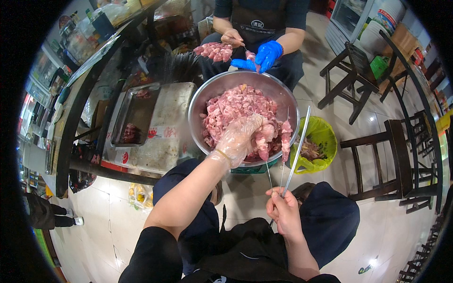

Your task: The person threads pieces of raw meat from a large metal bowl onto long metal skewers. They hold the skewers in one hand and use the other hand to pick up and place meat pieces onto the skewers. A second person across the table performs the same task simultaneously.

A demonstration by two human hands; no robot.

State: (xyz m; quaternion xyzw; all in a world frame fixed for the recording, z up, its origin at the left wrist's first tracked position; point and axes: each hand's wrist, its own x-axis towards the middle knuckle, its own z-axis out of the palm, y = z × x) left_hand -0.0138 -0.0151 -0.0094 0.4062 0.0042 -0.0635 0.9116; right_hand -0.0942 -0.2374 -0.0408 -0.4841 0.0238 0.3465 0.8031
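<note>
A large steel bowl stands before me, heaped with raw diced meat. My left hand, in a clear plastic glove with a band at the wrist, is over the near side of the bowl. Its fingers are closed around meat on a skewer; the fingertips are partly hidden. My right hand, bare, grips the lower ends of that skewer, a second loaded skewer and some bare flat metal skewers. The second skewer's meat lies beside the first, over the bowl's right rim.
Opposite sits a person, whose bare hand and blue-gloved hand hold meat skewers. A metal tray with meat is at left. A yellow-green lined bin adjoins the bowl. Wooden chairs stand right.
</note>
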